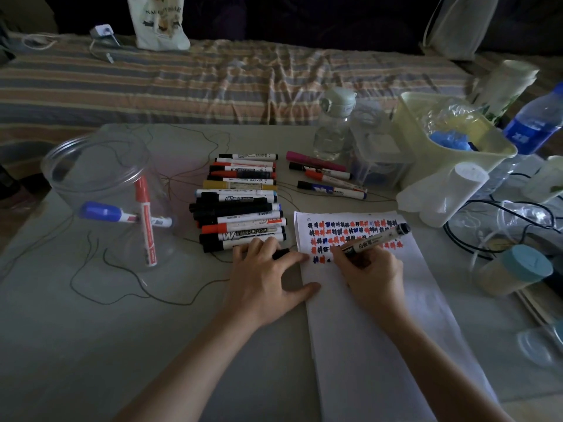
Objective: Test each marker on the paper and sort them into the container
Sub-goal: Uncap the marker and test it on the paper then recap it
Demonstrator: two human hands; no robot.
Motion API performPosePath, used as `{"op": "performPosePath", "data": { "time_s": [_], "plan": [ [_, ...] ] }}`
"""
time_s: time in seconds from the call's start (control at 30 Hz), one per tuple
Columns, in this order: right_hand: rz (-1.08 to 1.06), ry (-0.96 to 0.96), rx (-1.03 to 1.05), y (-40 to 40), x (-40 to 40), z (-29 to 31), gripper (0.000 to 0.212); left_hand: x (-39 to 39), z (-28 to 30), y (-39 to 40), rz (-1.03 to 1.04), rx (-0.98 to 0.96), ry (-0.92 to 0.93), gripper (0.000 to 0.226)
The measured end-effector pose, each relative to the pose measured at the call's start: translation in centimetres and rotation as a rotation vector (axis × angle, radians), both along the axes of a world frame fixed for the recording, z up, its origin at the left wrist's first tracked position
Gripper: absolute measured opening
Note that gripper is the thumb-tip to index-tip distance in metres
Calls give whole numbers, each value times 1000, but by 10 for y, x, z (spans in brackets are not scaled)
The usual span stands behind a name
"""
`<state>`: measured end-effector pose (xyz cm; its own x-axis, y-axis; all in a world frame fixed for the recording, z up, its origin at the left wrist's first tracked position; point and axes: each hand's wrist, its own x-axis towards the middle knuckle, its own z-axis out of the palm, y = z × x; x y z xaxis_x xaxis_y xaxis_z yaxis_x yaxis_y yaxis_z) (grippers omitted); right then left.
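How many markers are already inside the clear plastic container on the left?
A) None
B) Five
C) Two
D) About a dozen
C: through the wall of the clear container only two markers show, a red marker standing on end and a blue-capped marker lying across behind it.

A home bedroom — a striped bedsheet (213,77) on a bed beside the cluttered table (91,345).
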<state>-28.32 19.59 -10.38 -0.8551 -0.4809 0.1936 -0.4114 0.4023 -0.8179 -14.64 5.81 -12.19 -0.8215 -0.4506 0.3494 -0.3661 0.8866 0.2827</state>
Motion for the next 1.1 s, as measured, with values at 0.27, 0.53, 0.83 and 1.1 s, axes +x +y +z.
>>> {"op": "performPosePath", "data": {
  "time_s": [0.27, 0.53, 0.83, 1.1],
  "plan": [
    [-32, -10, 0, -3, -1, -4, 15, 1, 1, 0, 1, 25, -12, 59],
    [22, -372, -110, 0, -4, 27, 17, 16, 27, 18, -11, 628, 289, 33],
    [167, -719, -382, 24, 42, 70, 26, 30, 86, 47, 246, 1498, 663, 12],
    [167, -764, -504, 39, 76, 87, 32, 43, 93, 62, 254, 1661, 694, 17]
  ]
}}
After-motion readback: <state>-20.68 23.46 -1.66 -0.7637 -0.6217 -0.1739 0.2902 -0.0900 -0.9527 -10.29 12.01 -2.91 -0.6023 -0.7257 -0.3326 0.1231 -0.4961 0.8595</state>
